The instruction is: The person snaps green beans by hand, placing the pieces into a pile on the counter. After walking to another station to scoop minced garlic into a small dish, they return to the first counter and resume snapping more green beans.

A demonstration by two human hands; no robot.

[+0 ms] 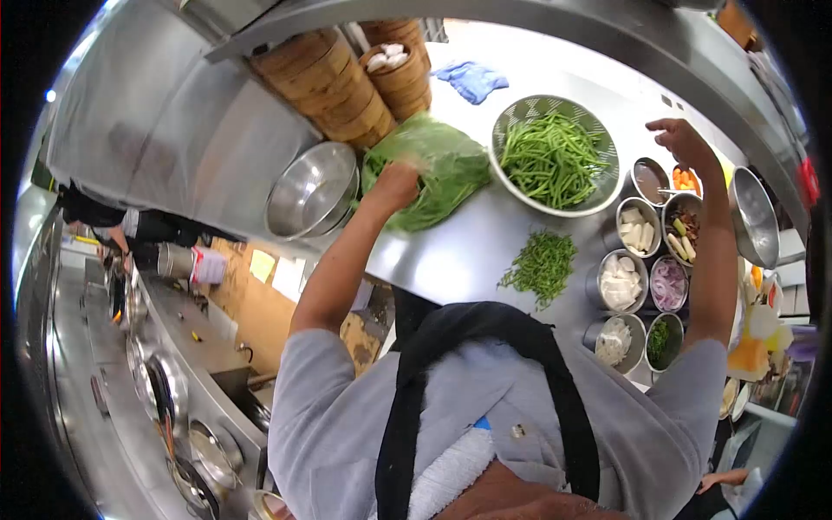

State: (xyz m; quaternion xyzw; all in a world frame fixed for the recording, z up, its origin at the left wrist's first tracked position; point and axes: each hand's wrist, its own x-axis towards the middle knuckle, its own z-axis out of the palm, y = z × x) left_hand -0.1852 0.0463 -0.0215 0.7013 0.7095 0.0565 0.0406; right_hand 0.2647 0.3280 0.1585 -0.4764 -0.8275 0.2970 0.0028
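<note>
My left hand (397,185) is closed on a thin plastic bag (442,178) of green vegetables; its fingertips are partly blurred. Right of the bag stands a perforated metal colander (511,192) full of long green beans (555,160). A pile of finely cut green pieces (542,267) lies on the steel counter in front of it. My right hand (680,141) is raised beyond the small metal containers, fingers extended and apart, with nothing seen in it. Beneath that forearm are sliced red onion (667,284), white pieces (620,282) and chopped greens (660,340) in metal containers.
An empty steel bowl (312,191) sits left of the bag. Stacked bamboo steamers (325,87) and a blue cloth (472,81) are at the back. Another metal bowl (754,217) stands far right. Across the aisle, a person (113,217) stands near a stove with pans (169,381).
</note>
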